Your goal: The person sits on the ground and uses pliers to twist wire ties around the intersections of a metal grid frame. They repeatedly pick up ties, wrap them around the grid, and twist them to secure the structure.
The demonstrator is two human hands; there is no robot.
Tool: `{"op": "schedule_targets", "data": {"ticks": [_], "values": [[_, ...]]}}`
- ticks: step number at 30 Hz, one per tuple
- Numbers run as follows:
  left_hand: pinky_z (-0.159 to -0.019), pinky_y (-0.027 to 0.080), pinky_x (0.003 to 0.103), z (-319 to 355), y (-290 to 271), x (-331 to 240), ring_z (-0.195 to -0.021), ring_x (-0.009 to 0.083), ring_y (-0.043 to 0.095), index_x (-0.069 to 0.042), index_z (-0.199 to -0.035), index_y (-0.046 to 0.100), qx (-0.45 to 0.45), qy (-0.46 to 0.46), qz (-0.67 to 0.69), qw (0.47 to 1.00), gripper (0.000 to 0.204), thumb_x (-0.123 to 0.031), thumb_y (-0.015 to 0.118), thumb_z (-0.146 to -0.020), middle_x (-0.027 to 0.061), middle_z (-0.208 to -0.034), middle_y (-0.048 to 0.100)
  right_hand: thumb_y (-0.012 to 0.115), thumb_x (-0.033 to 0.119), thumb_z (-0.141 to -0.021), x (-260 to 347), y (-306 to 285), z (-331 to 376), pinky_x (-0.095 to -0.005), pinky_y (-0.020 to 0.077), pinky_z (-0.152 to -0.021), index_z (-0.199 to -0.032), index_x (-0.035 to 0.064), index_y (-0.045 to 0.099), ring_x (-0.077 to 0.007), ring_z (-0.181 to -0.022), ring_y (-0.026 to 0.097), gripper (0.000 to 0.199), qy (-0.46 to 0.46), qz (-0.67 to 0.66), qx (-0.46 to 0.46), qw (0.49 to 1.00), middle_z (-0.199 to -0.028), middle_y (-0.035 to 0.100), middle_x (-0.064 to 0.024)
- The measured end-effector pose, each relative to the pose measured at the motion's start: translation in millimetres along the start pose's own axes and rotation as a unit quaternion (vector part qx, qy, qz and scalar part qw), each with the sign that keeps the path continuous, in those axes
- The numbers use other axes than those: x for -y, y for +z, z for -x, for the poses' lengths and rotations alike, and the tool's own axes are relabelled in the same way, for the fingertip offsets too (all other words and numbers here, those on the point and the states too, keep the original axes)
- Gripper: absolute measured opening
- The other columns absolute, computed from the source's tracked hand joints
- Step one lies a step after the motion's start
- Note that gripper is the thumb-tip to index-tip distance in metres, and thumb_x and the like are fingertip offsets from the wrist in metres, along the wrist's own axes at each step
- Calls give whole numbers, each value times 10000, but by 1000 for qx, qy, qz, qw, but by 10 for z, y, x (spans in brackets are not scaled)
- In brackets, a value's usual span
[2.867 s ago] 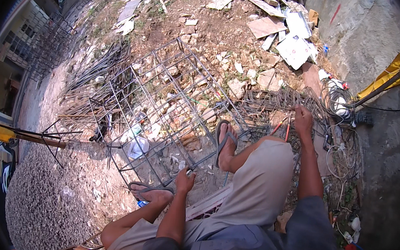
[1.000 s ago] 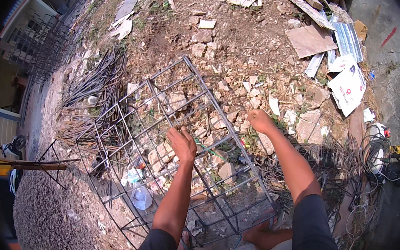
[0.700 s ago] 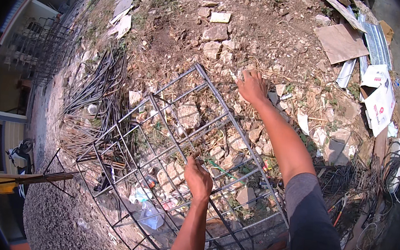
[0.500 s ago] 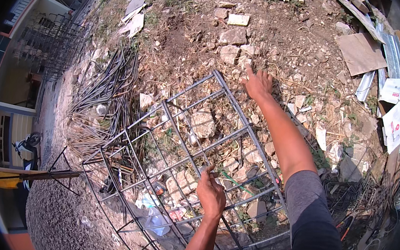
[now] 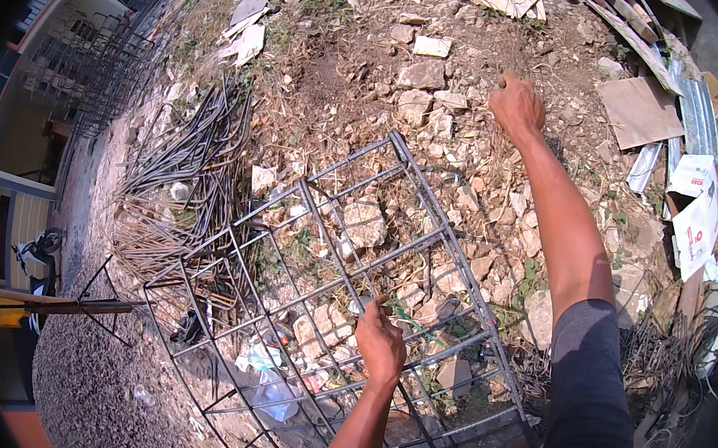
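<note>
A steel rebar cage (image 5: 447, 232), made of long bars tied with square stirrups, stands tilted in front of me over rubble. Above its middle is my left hand (image 5: 379, 345), fingers curled together beside one of the bars; what they hold, if anything, is hidden. My right hand (image 5: 518, 111) reaches out beyond the cage's far right corner, apart from the steel. Its fingers are bent in toward the palm above the stony ground, and I cannot make out anything in them.
A heap of bent rebar stirrups (image 5: 198, 172) lies left of the cage, beside a gravel pile (image 5: 110, 382). Broken stones (image 5: 422, 73) cover the ground ahead. A brown board (image 5: 640, 114), metal sheets (image 5: 699, 115) and a white carton (image 5: 693, 226) are at right, above tangled wire (image 5: 710, 335).
My right hand has moved right and farther away from the cage corner, and its spread fingers have curled in. My left hand has stayed nearly in place over the cage.
</note>
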State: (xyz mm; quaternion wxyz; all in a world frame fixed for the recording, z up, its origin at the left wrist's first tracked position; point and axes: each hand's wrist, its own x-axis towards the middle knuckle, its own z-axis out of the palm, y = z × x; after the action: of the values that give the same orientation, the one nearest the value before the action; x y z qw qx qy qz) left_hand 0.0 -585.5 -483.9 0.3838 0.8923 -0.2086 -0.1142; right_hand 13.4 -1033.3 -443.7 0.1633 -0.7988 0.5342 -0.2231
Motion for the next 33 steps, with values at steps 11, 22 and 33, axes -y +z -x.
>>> {"op": "schedule_targets", "data": {"ticks": [11, 22, 33], "values": [[-574, 492, 403, -34, 32, 88, -659, 295, 638, 13, -1033, 622, -59, 98, -52, 992, 185, 17, 458, -948, 195, -788, 656, 591, 246, -816, -497, -1727, 290, -358, 492, -772, -979, 25, 699, -209, -823, 647, 295, -196, -214, -13, 957, -902, 702, -111], [-540, 493, 355, -7, 18, 69, -601, 231, 618, 37, -1072, 619, -10, 38, -1, 999, 224, -32, 423, -989, 178, -824, 659, 691, 229, -852, -110, -47, 487, -490, 558, -864, -1140, 25, 600, -391, -982, 660, 365, -91, 49, 139, 985, -1241, 507, -193], [-577, 500, 347, -24, 2, -157, -726, 246, 627, 35, -1026, 614, 20, -22, 39, 999, 161, 7, 471, -956, 171, -862, 648, 567, 76, -848, -282, 710, 465, -434, 509, -654, -1563, 109, 94, -297, -721, 659, 858, 160, -12, 119, 980, -847, 673, -171]]}}
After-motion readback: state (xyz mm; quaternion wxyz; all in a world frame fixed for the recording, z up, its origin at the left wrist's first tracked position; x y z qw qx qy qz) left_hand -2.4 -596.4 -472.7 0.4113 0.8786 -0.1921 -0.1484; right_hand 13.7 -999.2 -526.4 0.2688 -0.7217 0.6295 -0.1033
